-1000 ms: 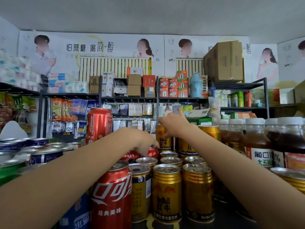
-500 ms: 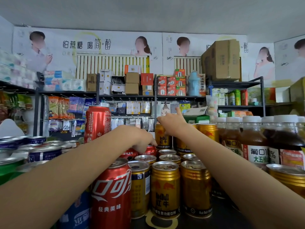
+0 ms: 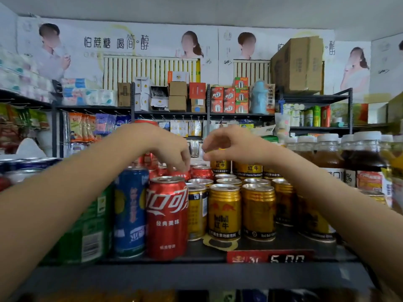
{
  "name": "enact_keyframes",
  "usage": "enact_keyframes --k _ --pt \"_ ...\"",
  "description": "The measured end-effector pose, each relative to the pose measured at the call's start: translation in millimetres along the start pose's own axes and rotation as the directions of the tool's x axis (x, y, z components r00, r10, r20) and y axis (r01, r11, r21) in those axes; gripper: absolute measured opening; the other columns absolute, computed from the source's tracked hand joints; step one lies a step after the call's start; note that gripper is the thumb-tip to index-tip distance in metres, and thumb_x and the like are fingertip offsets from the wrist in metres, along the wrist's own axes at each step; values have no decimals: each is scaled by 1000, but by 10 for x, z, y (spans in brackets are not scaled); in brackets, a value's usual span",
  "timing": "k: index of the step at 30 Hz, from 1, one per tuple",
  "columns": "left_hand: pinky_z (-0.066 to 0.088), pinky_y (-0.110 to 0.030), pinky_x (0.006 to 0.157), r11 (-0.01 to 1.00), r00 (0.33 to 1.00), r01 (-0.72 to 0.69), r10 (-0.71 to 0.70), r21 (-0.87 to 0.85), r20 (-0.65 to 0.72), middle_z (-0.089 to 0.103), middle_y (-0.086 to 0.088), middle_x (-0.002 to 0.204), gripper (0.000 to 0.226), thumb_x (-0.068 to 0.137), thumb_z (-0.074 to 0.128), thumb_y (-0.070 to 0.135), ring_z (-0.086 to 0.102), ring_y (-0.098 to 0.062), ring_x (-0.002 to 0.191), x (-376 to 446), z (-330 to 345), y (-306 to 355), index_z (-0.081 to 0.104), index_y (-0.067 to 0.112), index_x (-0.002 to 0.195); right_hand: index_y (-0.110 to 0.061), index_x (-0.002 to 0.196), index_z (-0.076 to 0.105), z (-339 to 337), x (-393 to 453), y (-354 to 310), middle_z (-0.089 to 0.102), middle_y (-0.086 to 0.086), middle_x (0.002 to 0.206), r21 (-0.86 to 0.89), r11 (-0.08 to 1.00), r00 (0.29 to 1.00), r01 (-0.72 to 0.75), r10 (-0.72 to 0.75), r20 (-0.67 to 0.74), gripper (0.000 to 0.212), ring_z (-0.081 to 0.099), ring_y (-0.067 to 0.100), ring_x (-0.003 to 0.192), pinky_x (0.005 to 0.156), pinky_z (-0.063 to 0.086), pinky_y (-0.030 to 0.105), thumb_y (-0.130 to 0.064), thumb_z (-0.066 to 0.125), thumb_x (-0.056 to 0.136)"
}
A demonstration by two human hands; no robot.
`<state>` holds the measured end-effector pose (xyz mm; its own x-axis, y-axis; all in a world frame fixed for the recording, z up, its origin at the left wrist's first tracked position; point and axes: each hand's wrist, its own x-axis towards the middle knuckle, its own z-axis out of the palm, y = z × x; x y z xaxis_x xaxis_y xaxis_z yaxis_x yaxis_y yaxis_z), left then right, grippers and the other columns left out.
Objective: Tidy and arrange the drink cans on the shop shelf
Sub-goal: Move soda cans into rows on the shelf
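Observation:
Several gold Red Bull cans (image 3: 224, 212) stand in rows on the dark shelf (image 3: 196, 275). Left of them are a red Coca-Cola can (image 3: 166, 216), a blue can (image 3: 130, 212) and a green can (image 3: 91, 232). My left hand (image 3: 172, 149) reaches over the Coca-Cola can. Its curled fingertips pinch the top of a small red can (image 3: 182, 175) in the row behind. My right hand (image 3: 226, 144) curls its fingers round the top of a raised gold can (image 3: 220, 165) at the back. Another small red can (image 3: 201, 173) sits between the two.
Brown drink bottles with white caps (image 3: 368, 153) crowd the right side of the shelf. A red price tag (image 3: 270, 257) hangs on the shelf's front edge. A tall red can (image 3: 146, 122) stands behind my left wrist. More cans sit at far left (image 3: 26, 164).
The view has pulled back and down, so the shelf edge and price tag now show. My right hand's fingers have curled down over the raised gold can. My left hand stays on the small red can.

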<state>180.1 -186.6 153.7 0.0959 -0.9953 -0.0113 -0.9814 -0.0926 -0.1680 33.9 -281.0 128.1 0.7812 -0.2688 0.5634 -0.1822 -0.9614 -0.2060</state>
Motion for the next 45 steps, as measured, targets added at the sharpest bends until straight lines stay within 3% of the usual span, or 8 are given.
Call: enact_keyframes --k 2,6,11,15,19,27,31,45 --pt "49 -18 77 1000 1000 9 -9 2 11 62 6 104 23 92 51 23 58 -8 89 -195 28 -93 61 19 112 -9 101 66 128 -99 -190 69 3 100 177 984 983 -2 -30 181 35 64 16 95 91 51 34 -31 72 75" --pt "42 -28 91 1000 999 -11 11 -1 -34 59 13 97 25 92 51 26 53 -6 92 -469 168 -244 61 19 114 -15 109 57 463 -151 -385 66 1 107 255 964 958 -68 -9 287 41 63 17 100 92 51 38 -32 74 75" --pt "43 -21 86 993 987 -22 3 -115 -162 59 5 114 29 92 51 29 54 -9 100 -649 270 -359 61 17 117 -20 103 47 717 -216 -498 64 -6 100 306 944 983 -126 77 168 50 64 12 91 79 54 28 -29 81 67" --pt "41 -4 69 977 964 -66 10 -204 -265 60 11 103 25 93 50 28 54 3 88 -740 200 -440 61 19 113 -14 104 49 528 -242 -560 69 4 98 484 854 982 -191 162 101 53 68 20 88 76 56 32 -22 82 64" --pt "37 -11 71 984 922 -49 -22 -172 -388 55 11 101 27 92 50 28 49 4 83 -699 128 -503 60 17 116 -13 107 50 129 -41 -559 65 6 102 598 782 961 -176 269 -69 62 64 23 91 75 52 30 -27 81 55" --pt "42 -32 93 997 831 63 -76 -42 -551 51 -3 124 30 89 53 22 48 -18 111 -339 115 -646 57 17 119 -20 98 46 173 626 -337 58 5 108 458 865 893 -205 357 -273 54 61 22 93 77 55 36 -28 84 61" --pt "32 -43 105 989 785 148 -114 6 -609 34 -3 142 39 87 56 24 27 -26 130 -198 101 -698 51 21 125 -17 102 45 392 887 -202 57 5 109 395 883 885 -254 377 -273 56 59 23 97 82 54 38 -28 84 64" --pt "33 -42 103 984 784 175 -125 23 -608 37 -2 139 47 85 60 24 30 -25 127 -22 193 -800 46 27 129 -11 119 41 546 1120 -131 53 9 117 314 894 894 -321 395 -212 64 52 20 92 73 45 29 -28 79 71"
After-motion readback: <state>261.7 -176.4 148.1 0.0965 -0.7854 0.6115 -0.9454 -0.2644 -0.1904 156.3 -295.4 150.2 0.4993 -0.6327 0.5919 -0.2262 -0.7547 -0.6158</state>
